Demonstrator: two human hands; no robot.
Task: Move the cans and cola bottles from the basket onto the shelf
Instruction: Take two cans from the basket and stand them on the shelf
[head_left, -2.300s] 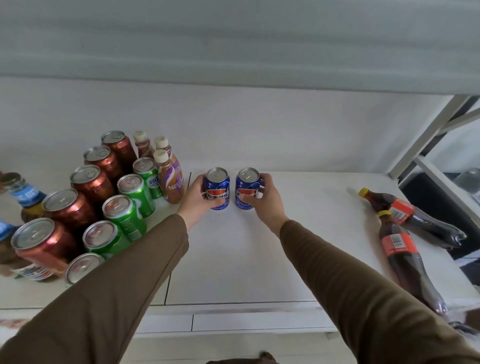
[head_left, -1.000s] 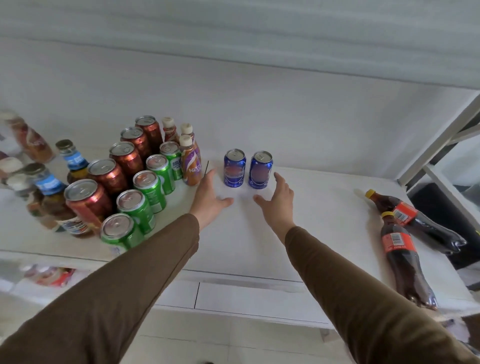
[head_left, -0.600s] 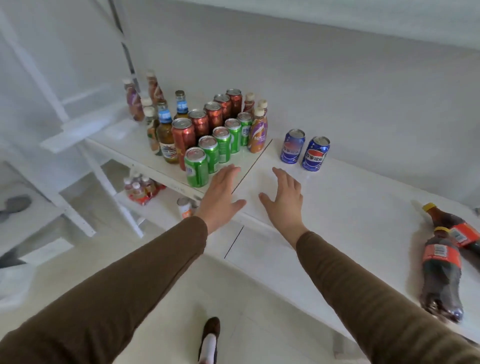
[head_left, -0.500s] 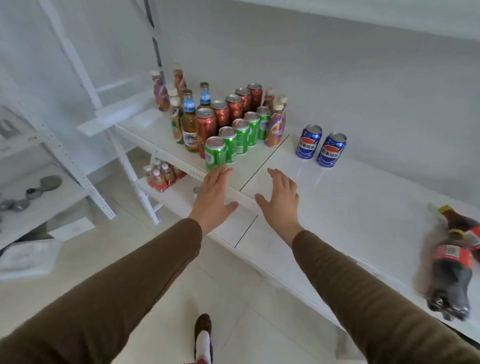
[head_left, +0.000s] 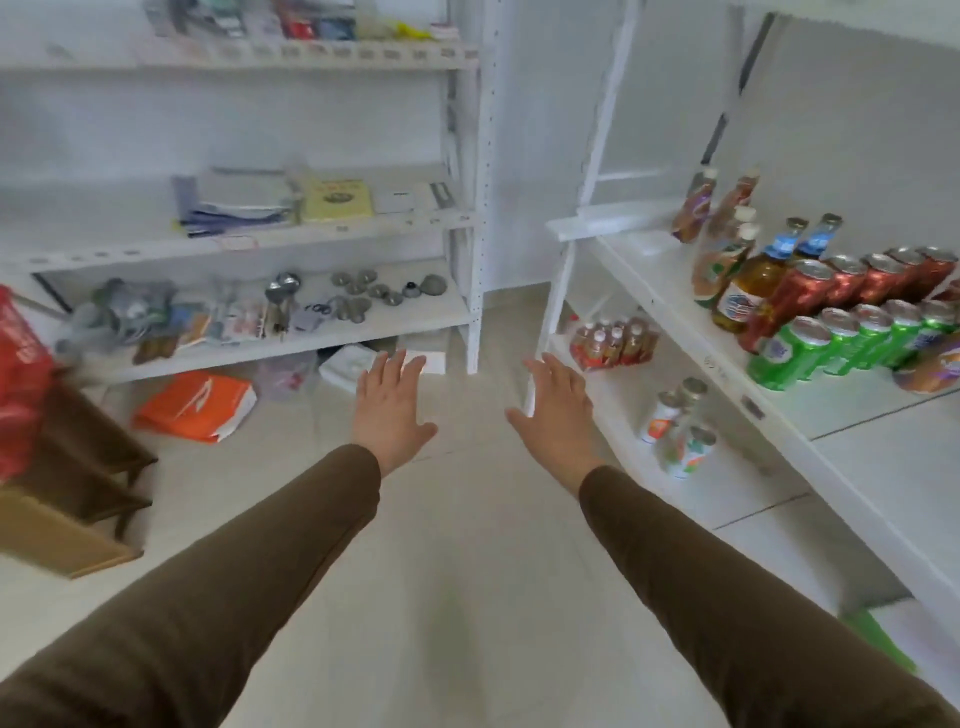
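My left hand (head_left: 390, 404) and my right hand (head_left: 557, 410) are both held out over the floor, fingers spread, holding nothing. The white shelf (head_left: 852, 447) runs along the right edge of the view. On it stand rows of red cans (head_left: 810, 296) and green cans (head_left: 831, 343), with several bottles (head_left: 748, 280) behind them. The blue cans and the cola bottles are out of view. At the far left edge something red (head_left: 21, 364) rests on a brown stand; I cannot tell whether it is the basket.
A second white shelving unit (head_left: 249, 239) with books and metal parts faces me. An orange bag (head_left: 197, 405) lies on the floor below it. A brown wooden stand (head_left: 67, 493) is at the left. Cans and a bottle pack sit on the right shelf's lower level (head_left: 675, 431).
My view has swung left, away from the shelf with the two blue cans. Both hands let go of the cans earlier and now hover open over the floor.
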